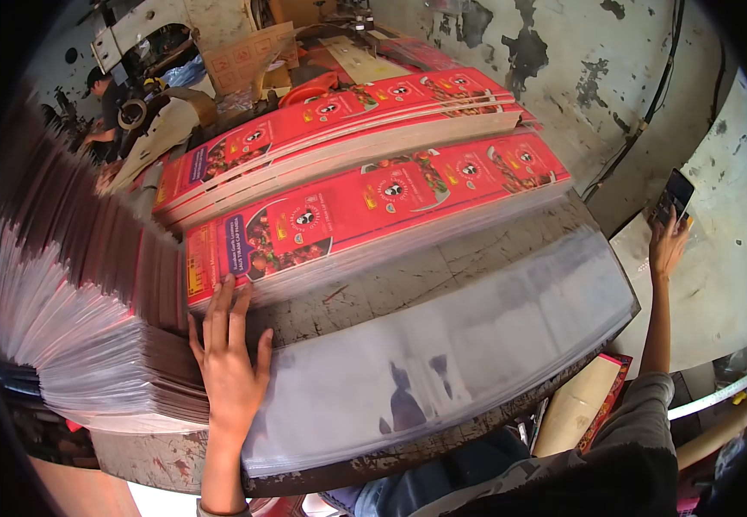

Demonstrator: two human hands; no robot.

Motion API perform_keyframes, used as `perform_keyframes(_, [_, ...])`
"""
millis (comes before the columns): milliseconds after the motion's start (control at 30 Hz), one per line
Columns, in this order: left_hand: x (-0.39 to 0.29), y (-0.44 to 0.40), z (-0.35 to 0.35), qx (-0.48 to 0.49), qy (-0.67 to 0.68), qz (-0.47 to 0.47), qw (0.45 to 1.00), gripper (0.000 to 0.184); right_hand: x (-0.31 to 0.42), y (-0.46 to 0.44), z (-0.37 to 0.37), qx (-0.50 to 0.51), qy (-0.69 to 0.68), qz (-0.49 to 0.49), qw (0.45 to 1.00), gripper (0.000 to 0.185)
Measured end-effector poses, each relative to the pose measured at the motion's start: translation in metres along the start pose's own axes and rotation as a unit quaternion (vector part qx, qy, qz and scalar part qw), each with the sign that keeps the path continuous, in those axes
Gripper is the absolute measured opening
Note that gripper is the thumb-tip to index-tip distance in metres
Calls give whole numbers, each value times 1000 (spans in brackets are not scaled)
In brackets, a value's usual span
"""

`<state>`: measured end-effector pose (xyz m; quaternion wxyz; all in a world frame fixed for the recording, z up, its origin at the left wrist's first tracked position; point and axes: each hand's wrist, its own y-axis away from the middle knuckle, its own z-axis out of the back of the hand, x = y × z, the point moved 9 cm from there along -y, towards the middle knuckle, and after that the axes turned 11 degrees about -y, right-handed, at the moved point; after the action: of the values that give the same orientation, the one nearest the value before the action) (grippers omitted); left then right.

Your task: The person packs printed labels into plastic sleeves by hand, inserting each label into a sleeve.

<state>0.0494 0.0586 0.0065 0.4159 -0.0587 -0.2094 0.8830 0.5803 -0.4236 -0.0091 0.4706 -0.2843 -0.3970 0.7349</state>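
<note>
The left hand (227,362) lies palm down at the left part of the scuffed, dark, flat-topped table (339,310), fingers spread and holding nothing, their tips on the left end of the near stack of long, glossy red printed sheets (356,207), which sits across the table's middle. Since these sheets look thin and slick, a sideways push from those fingertips could fan the top ones out of line or crease a corner.

Beyond it, at the table's far side, the long red printed stacks with pale cut edges (330,112) lie in uneven layers, so a knock could make the upper ones slide.

The tall, fanned pile of clear and dark-looking plastic sheets (89,336) rises at the table's left, close beside the left wrist; a swing of the forearm could topple it. Along the table's near edge, the flat stack of shiny clear film (442,353) could slip off if the body leans in and drags it.

The right hand (668,246), out past the table's right end, has its fingers closed around a small black phone (673,198); attention drawn there could let the left hand drift unnoticed, and a loose grip could drop the phone.
</note>
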Motion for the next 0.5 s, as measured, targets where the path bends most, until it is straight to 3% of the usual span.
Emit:
perform_keyframes(100, [0,1,0,-2,0,3,1000,58,-31,20,1,-26,55,-45,997,64])
perform_keyframes(167, [-1,-1,1,-5,-6,-1,1000,58,-40,25,-5,48,81,-68,993,71])
perform_keyframes(300, [-1,0,1,-7,-12,-3,1000,58,-42,17,-6,47,89,-62,993,72])
perform_keyframes(500, [-1,0,0,3,0,-9,1000,58,-52,6,-19,134,131,-116,975,70])
